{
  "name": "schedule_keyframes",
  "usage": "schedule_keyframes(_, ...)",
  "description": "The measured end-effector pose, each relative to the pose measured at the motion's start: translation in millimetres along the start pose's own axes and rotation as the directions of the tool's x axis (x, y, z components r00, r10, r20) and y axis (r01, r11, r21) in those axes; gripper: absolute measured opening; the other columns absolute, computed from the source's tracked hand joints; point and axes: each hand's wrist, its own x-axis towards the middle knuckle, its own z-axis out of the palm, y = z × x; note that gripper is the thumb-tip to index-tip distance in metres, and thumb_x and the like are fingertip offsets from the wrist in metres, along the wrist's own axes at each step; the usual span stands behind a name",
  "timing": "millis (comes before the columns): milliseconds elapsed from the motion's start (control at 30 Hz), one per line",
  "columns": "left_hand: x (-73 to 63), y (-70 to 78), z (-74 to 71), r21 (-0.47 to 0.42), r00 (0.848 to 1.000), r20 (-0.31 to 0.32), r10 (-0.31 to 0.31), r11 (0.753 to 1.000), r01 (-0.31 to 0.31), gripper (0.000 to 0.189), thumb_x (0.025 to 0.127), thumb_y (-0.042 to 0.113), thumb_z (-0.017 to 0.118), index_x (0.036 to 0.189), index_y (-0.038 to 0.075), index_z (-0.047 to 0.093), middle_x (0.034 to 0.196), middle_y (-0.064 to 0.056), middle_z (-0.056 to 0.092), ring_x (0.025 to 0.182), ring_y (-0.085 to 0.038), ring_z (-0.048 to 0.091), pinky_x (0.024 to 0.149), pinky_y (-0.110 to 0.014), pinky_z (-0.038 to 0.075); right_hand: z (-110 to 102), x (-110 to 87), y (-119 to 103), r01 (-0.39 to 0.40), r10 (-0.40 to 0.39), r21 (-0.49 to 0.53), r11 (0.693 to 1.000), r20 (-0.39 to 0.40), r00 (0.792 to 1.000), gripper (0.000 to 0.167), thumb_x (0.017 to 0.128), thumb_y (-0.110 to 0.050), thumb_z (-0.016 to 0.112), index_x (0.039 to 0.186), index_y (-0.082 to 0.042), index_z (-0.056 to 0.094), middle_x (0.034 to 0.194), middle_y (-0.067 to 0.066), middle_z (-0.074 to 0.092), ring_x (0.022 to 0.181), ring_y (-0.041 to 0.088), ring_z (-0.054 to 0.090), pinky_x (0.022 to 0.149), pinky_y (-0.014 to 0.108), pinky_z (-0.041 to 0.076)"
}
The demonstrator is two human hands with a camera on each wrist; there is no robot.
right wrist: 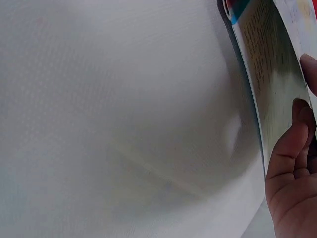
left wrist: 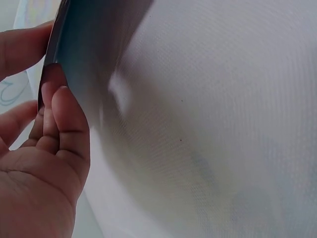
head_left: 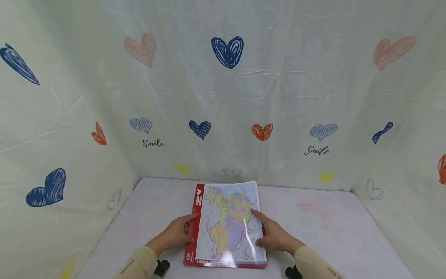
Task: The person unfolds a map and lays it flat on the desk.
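A glossy map [head_left: 228, 223] with coloured regions and a red strip down its left side faces up, in the middle of the head view. My left hand [head_left: 173, 234] grips its left edge. In the left wrist view, the fingers [left wrist: 69, 116] curl against the underside, with the thumb on the other face. On the opposite edge, my right hand [head_left: 277, 235] pinches the map between digits on top and fingers underneath. Seen from the right wrist, the map's underside [right wrist: 267, 64] carries printed text, and more than one layer shows at its edge.
A white table [head_left: 313, 224] lies under the map. Pale curtains [head_left: 230, 97] printed with hearts and the word Smile hang behind and at both sides. Black devices [head_left: 162, 267] sit at the wrists by the cream sleeves.
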Motion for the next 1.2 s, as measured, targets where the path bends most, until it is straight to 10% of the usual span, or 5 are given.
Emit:
schedule_keyframes(267,-1.9,0.1,-1.7,0.016,0.999,0.032,-0.005,1.0,0.005,0.088,0.073,0.003,0.085,0.15,0.004,0.042,0.096,-0.004,0.055,0.087,-0.021,0.051,0.069,-0.033,0.049,-2,-2.1,3,-0.006,0.007,-0.041,0.999,0.017,1.0,0.101,0.074,-0.009,0.086,0.156,-0.006,0.028,0.146,0.028,0.043,0.128,0.04,0.048,0.105,0.061,0.033)
schedule_keyframes(567,-5.3,1.3,-3.8,-0.008,0.999,0.05,0.004,1.0,-0.004,0.088,0.074,0.003,0.084,0.151,0.005,0.041,0.089,-0.005,0.055,0.081,-0.02,0.052,0.065,-0.032,0.047,-4,-5.3,7,0.008,-0.004,-0.058,0.998,0.07,0.998,0.103,0.076,-0.011,0.086,0.158,-0.007,0.022,0.14,0.027,0.049,0.096,0.021,0.056,0.093,0.049,0.046)
schedule_keyframes(1200,-3.7,-2.7,-5.1,-0.045,0.997,0.081,0.009,0.999,-0.005,0.088,0.076,0.001,0.083,0.153,0.006,0.039,0.089,-0.005,0.056,0.079,-0.02,0.053,0.062,-0.031,0.048,-11,-7.8,10,0.011,-0.007,-0.079,0.997,0.063,0.998,0.104,0.076,-0.012,0.086,0.158,-0.005,0.022,0.143,0.032,0.043,0.113,0.03,0.054,0.1,0.055,0.04)
